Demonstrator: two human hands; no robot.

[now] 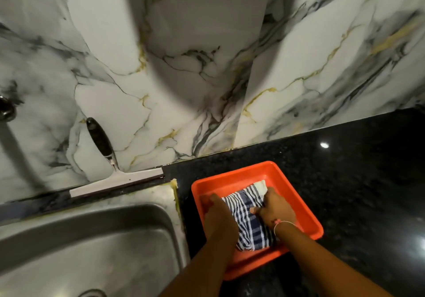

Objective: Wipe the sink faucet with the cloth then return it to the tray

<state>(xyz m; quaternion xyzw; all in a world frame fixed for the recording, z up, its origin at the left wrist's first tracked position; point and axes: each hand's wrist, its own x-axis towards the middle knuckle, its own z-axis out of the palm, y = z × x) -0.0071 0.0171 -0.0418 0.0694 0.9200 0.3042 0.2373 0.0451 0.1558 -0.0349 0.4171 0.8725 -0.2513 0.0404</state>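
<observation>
A blue-and-white striped cloth (247, 218) lies bunched inside an orange tray (299, 195) on the black counter, right of the sink. My left hand (217, 218) presses on the cloth's left side, fingers curled against it. On the cloth's right side my right hand (274, 209) pinches the fabric, a thin string bracelet on its wrist. At the far left edge only the faucet's dark wall fitting (5, 109) shows; the spout is blurred.
A steel sink (87, 246) fills the lower left. A squeegee (108, 158) with a black handle leans on the marble wall behind the sink. Black granite counter (356, 170) stretches right of the tray.
</observation>
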